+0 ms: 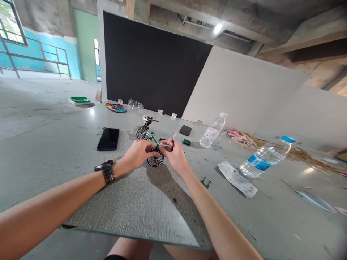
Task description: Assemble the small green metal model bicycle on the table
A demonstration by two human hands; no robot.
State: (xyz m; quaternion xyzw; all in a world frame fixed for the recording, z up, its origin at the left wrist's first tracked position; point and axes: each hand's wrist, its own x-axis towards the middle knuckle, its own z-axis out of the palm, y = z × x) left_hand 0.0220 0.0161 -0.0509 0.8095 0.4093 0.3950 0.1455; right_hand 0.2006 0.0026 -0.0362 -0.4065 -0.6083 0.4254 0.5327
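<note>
Pinches the rear part of a small green model bicycle [153,137] between thumb and fingers of the left hand [137,152], just above the near wheel [155,161]. Meets it from the other side with the right hand [176,156], closed around a slim upright tool [173,135], perhaps a screwdriver; cannot tell whether also gripping the thin silvery piece [164,145] beside it. Sits between both hands at the grey table [121,202]; cannot tell whether resting its full weight there. Looks light and stiff, likely metal, with smooth paint that may slip slightly under fingertips. Probably bends first at the spokes and the handlebar [148,118], so best taken by the frame, with a gentle, steady pinch. Farther out, shows a green block [186,142] just right of the right hand, a spindly dark green part [206,182] beside the right forearm, and a phone [108,139] to the left.
</note>
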